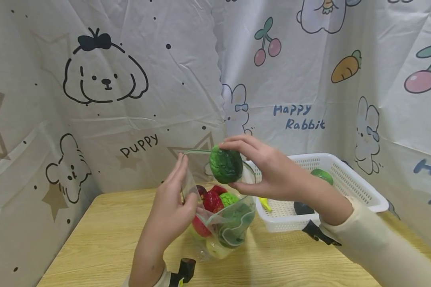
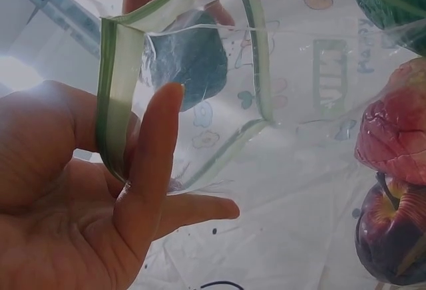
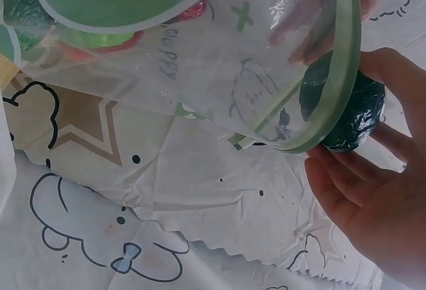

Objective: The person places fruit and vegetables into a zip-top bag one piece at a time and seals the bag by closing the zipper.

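In the head view, my right hand (image 1: 271, 167) grips a dark green, wrinkled round vegetable (image 1: 225, 164) over the mouth of a clear zip bag (image 1: 233, 229). Fingers lie over its top and the thumb is below. My left hand (image 1: 174, 207) holds the bag's left edge by the green-trimmed rim (image 2: 113, 90), which runs between its fingers and thumb in the left wrist view. Inside the bag show a red wrinkled piece (image 1: 212, 201), a bright green bumpy piece (image 1: 228, 198), a dark purple fruit (image 2: 393, 230) with a stem, and several other pieces.
A white perforated basket (image 1: 280, 225) stands behind and right of the bag. It holds a green piece (image 1: 322, 175), a dark piece (image 1: 303, 208) and a yellow piece (image 1: 265, 204). The wooden table (image 1: 111, 235) meets a printed cloth backdrop (image 1: 147, 119).
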The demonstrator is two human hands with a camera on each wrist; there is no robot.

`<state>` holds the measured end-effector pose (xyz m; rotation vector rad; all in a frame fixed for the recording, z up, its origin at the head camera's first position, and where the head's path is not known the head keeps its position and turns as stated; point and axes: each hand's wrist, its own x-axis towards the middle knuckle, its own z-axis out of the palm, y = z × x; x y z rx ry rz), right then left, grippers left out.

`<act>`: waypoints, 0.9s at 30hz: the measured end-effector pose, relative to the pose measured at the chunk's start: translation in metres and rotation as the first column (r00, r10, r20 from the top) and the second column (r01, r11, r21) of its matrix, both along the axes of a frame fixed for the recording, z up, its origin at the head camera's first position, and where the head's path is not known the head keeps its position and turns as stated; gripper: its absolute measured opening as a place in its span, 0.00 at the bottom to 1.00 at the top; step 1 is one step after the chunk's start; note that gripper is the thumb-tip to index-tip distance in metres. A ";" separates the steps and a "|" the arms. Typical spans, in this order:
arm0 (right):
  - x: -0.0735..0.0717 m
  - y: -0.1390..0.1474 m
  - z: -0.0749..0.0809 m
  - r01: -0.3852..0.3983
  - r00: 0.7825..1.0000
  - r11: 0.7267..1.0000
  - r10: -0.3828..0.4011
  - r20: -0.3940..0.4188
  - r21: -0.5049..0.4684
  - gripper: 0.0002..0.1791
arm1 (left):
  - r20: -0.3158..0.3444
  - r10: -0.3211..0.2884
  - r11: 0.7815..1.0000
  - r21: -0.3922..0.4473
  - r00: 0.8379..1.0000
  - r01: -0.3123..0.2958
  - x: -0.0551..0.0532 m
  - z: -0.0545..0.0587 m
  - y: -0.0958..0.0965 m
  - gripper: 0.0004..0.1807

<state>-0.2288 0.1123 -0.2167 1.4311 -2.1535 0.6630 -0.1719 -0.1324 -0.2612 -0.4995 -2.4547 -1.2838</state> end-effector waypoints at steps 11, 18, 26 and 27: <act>-0.001 0.002 -0.010 0.030 0.999 0.999 -0.032 0.042 0.038 0.40 | 0.001 0.002 1.000 -0.002 1.000 -0.002 0.001 0.000 -0.001 0.44; 0.001 0.004 -0.012 0.040 0.998 0.999 -0.042 0.051 0.034 0.41 | 0.000 -0.002 1.000 0.003 1.000 0.002 0.001 0.000 -0.002 0.44; 0.000 0.006 -0.013 0.059 0.997 0.998 -0.061 0.044 0.029 0.41 | -0.004 -0.002 1.000 0.005 1.000 0.002 0.002 0.000 -0.001 0.44; 0.000 0.006 -0.014 0.061 0.997 0.998 -0.063 0.046 0.030 0.41 | -0.006 -0.004 1.000 0.007 1.000 0.004 0.002 0.000 -0.001 0.44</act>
